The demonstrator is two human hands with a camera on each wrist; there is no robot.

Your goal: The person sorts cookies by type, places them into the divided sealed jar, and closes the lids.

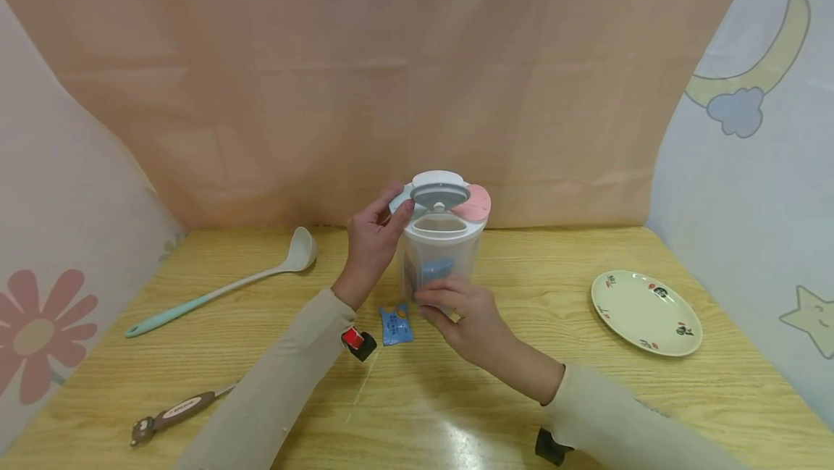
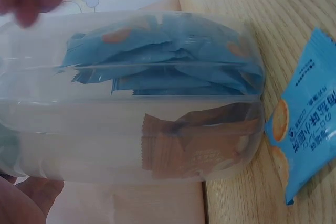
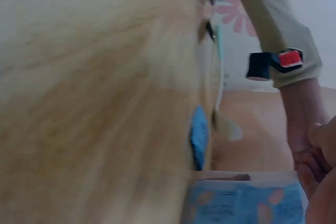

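Note:
A clear plastic container (image 1: 441, 256) stands at the middle of the wooden table (image 1: 586, 412). Its lid (image 1: 439, 195) has a grey centre and pink and pale blue flaps. Blue and brown snack packets (image 2: 173, 72) lie inside it. My left hand (image 1: 399, 208) pinches the lid's pale blue flap on the left side. Lower down, my right hand (image 1: 433, 300) grips the front of the container near its base. One blue packet (image 1: 396, 325) lies on the table just left of that hand; the left wrist view has the packet (image 2: 304, 135) beside the container (image 2: 131, 145).
A white ladle with a teal handle (image 1: 221, 287) lies at the back left. A bear-handled tool (image 1: 172, 412) sits near the front left edge. A patterned plate (image 1: 645, 311) rests on the right. Cloth backdrops close in the table on three sides.

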